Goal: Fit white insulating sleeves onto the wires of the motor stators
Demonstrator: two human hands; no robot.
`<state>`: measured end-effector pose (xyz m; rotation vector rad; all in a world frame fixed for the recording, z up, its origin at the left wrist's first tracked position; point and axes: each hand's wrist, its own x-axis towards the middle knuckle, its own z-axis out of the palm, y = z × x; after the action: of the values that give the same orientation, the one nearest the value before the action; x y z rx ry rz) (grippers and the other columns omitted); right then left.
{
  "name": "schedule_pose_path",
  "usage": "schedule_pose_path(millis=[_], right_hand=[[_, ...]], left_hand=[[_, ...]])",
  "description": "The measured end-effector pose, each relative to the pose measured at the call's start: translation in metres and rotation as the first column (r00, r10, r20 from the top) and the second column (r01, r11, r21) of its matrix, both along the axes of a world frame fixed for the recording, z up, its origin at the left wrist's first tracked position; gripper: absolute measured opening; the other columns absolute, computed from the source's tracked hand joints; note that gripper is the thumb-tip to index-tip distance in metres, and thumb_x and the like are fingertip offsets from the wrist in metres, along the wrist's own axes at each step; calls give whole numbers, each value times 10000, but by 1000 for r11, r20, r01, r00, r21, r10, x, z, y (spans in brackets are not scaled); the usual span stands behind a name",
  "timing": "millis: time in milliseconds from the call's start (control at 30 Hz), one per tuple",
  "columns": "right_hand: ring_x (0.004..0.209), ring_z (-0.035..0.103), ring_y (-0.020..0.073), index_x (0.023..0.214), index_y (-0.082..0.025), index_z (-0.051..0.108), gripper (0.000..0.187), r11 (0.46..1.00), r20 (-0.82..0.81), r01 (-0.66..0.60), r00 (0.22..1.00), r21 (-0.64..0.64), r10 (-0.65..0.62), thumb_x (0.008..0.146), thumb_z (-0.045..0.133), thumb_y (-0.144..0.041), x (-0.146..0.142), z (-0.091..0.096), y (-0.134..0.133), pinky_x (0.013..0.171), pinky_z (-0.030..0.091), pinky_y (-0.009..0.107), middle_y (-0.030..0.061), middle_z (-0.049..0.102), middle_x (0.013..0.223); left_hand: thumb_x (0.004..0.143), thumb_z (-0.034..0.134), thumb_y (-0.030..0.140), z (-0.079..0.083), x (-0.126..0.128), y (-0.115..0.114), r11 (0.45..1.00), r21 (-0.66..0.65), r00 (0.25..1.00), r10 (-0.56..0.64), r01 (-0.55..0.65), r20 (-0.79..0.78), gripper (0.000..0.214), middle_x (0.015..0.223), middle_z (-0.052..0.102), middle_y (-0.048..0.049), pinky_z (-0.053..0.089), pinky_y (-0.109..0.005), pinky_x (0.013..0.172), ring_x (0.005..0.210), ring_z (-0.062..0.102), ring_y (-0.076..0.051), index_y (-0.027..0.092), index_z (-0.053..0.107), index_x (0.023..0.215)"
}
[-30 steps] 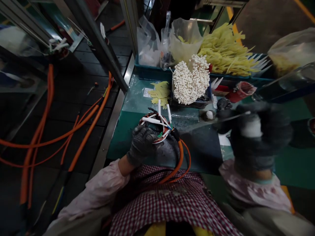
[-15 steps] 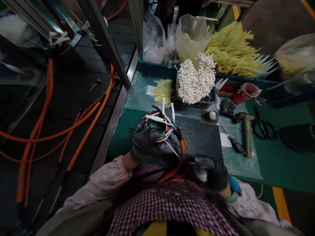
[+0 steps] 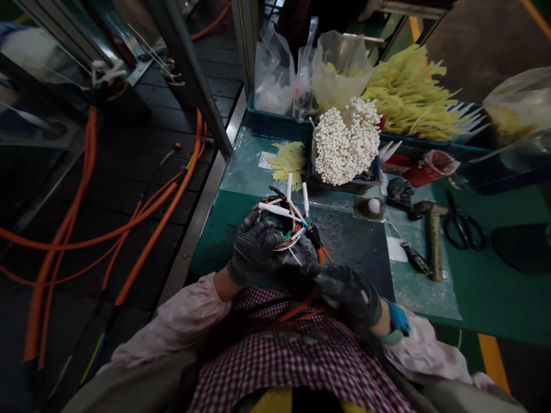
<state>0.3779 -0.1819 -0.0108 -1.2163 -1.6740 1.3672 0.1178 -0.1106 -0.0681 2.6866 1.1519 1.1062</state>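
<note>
My left hand [image 3: 255,248], in a black glove, grips a round motor stator [image 3: 279,221] with copper windings at the near edge of the green bench. White sleeved leads [image 3: 289,207] stick up from it, and an orange cable [image 3: 310,292] runs from it down over my checked apron. My right hand [image 3: 344,289], also gloved, is closed just right of the stator, pinching a thin white thread [image 3: 294,256] that leads into the windings.
Behind the stator stand a bundle of white tubes [image 3: 345,140], yellow strips [image 3: 408,94] in a blue tray and plastic bags [image 3: 275,74]. A hammer [image 3: 434,236], scissors [image 3: 460,225] and a pointed tool [image 3: 408,255] lie to the right. Orange cables [image 3: 142,206] cross the dark floor left.
My right hand came down from high on the right to the bench edge, then moved left and closer to the stator, pulling the white thread with it. My left hand stayed put.
</note>
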Motion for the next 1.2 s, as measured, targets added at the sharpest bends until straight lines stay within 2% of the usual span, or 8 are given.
schedule_pose_path(millis=[100,200,367,433,533,633,767,1200], right_hand=[[918,783,277,1132,-321,893,283,969,189,22,979,246,-70,1042,749,-547,-13,-10,23,793,628,405,98,857,1016],[794,755,251,1271,-270,871,294,878,491,-61,846,475,-207,1080,721,-436,-27,-6,47,675,544,349,124,860,1023],[686,703,233,1084,-222,867,172,895,686,-245,722,374,-89,1057,698,-208,-47,7,82,628,488,336,93,828,845],[681,698,214,1036,-244,859,134,900,621,-222,781,375,-66,1055,731,-277,-47,10,89,645,508,326,57,826,831],[768,748,196,1106,-258,863,280,940,275,-51,960,338,-47,1125,660,-450,-39,12,92,722,580,319,35,861,932],[928,816,217,1158,-254,871,333,978,-1,-77,997,194,78,1130,654,-506,-29,17,90,857,646,355,46,890,1078],[865,811,216,1069,-239,864,217,981,13,-77,997,177,76,1009,806,-439,-23,17,90,827,657,357,41,879,994],[865,799,201,1077,-224,846,136,931,94,-4,995,364,-33,1028,731,-278,-25,5,92,815,657,324,41,870,994]], left_hand=[[980,759,454,4,-1,1,1000,4,999,-31,31,18,194,1120,864,-6,473,-540,1308,1144,815,-265,286,732,1074],[988,753,382,8,-1,2,998,-24,996,-60,62,60,139,1173,878,1,445,-544,1345,1160,823,-249,291,770,1092],[951,768,325,13,2,3,996,-83,995,-33,41,90,35,1035,886,46,409,-500,1385,1091,838,-225,319,802,953],[963,762,342,14,3,3,998,-44,995,-39,43,97,46,1043,890,35,429,-492,1372,1074,843,-227,313,798,961],[987,765,344,14,4,4,999,23,993,-36,33,111,57,1167,891,-2,450,-495,1357,1133,840,-233,293,789,992],[1026,736,342,15,3,3,1000,3,996,-21,20,82,85,1216,883,5,459,-495,1353,1188,829,-225,295,797,1062],[1030,713,399,18,2,3,999,-30,998,-32,34,48,133,1123,887,28,476,-522,1344,1120,839,-224,297,782,979],[980,777,322,16,7,8,998,29,990,-60,57,129,43,1082,889,33,463,-493,1352,1076,842,-211,293,749,964]])
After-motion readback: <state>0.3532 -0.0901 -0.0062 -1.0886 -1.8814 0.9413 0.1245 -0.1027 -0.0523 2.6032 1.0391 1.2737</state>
